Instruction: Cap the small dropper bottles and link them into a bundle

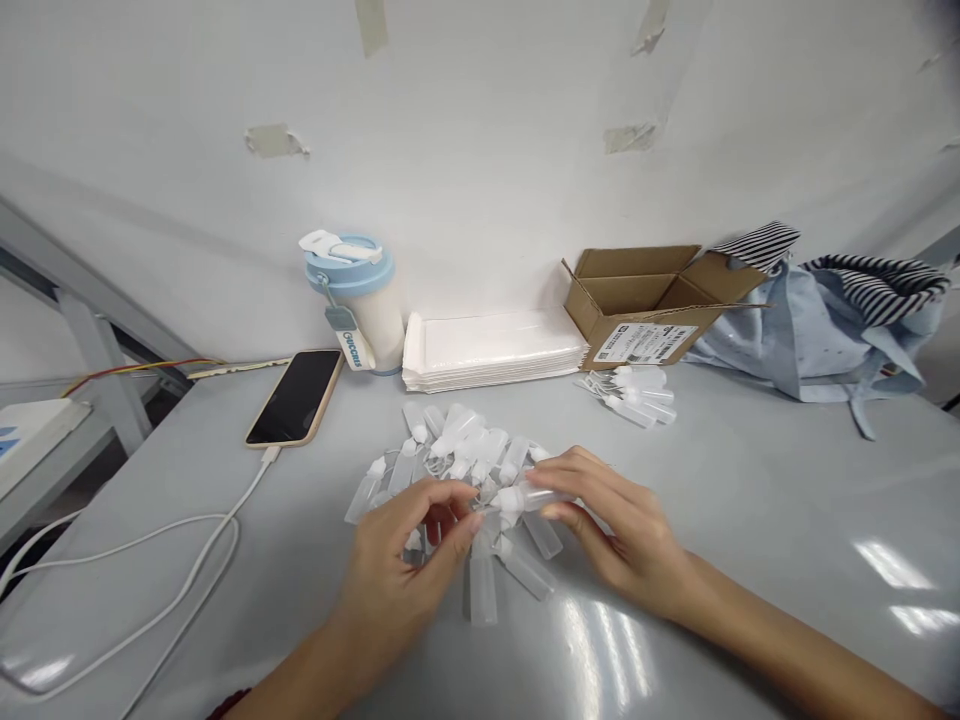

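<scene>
Several small translucent bottles with white caps [482, 590] lie in a loose heap on the grey table, thin ties among them. My right hand [604, 510] pinches one bottle [536, 496] lengthwise, its white tip facing left. At that tip, the thumb and forefinger of my left hand [412, 550] are closed together; what they hold there is too small to make out. Both hands are over the heap, their fingertips a short way apart. A smaller cluster of similar bottles [640, 396] rests farther back on the right.
Along the wall stand a blue-lidded cup [375, 315], a stack of white envelopes [495, 345], an open cardboard box [622, 315] and a light blue bag [795, 330]. A phone [296, 398] lies at the left, with a white cable [217, 535] running toward the front edge.
</scene>
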`<state>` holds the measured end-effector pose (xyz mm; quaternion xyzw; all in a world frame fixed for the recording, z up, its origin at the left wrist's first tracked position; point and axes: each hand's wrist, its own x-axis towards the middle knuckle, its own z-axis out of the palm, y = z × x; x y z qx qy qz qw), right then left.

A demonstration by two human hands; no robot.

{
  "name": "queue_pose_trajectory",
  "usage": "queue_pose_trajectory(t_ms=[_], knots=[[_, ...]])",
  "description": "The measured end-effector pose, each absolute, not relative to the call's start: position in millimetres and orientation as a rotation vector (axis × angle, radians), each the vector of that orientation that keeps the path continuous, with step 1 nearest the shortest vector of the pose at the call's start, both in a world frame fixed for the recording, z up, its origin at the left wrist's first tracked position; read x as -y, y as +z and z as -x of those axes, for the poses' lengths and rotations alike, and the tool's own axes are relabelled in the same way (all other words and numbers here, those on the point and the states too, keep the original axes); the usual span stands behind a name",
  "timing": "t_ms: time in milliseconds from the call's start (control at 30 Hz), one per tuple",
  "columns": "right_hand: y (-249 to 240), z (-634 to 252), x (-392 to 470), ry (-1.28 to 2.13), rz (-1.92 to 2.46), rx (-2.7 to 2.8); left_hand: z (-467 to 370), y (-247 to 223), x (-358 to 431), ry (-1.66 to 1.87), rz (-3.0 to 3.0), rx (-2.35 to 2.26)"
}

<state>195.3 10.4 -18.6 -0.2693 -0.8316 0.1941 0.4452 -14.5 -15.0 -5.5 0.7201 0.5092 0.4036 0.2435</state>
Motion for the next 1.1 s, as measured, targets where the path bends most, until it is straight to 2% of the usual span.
queue_pose_trajectory(t_ms=[467,733,1100], knots=[[-22,-196,-14,0.493,0.695,2.164,25,-16,10,1.057,-2.392,-1.259],[-23,-205,-27,0.217,1.141,2.209,29,-10,5,1.082,-2.184,-1.581],[-24,-212,-30,0.4,1.565,2.314,34,-11,-5,0.842,-1.963,-1.813]])
